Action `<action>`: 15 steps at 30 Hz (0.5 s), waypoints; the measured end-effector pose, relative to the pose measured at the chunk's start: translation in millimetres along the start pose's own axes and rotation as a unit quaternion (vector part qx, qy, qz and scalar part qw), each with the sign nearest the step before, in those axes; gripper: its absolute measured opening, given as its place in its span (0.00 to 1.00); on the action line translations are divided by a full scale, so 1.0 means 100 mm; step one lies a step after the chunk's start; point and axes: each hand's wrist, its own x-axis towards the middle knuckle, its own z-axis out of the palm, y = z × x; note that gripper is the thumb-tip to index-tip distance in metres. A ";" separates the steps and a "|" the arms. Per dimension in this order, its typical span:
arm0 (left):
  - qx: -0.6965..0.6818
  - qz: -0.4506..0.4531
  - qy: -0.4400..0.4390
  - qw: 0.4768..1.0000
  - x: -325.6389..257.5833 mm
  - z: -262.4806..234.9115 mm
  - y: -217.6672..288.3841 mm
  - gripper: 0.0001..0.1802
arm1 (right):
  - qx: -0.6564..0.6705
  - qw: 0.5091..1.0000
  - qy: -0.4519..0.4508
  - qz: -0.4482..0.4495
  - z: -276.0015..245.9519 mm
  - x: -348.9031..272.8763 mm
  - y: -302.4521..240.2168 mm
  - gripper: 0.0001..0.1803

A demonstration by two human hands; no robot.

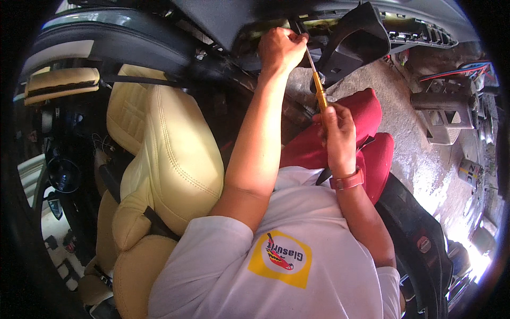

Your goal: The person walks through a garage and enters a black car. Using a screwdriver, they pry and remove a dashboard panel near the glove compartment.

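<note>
**Slip risk at the screwdriver tip**

Right hand (338, 130) fisted around yellow-handled screwdriver (317, 87). Left hand (280, 49) pinches the shaft near the tip, up against the black dashboard underside (234, 26). Tip hidden; off-axis push could make it slip, jabbing the fingers or gouging the black trim panel (356, 40).

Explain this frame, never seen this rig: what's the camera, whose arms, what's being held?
One wide fisheye camera worn on a person's head, looking down, so edges bend and their own white shirt and forearms fill the bottom. No robot: two bare hands. The right hand grips the yellow handle of a screwdriver, whose shaft runs up to a dark car panel. The left hand is up at the tip, fingers pinched there; what they pinch is too small to tell. A cream car seat sits on the left, a red seat beside the right hand, and concrete floor on the right.
</note>
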 end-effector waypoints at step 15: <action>0.017 0.011 0.021 1.000 -0.02 0.01 0.07 0.18 | -0.103 0.986 0.049 -0.118 0.05 0.18 0.25 0.15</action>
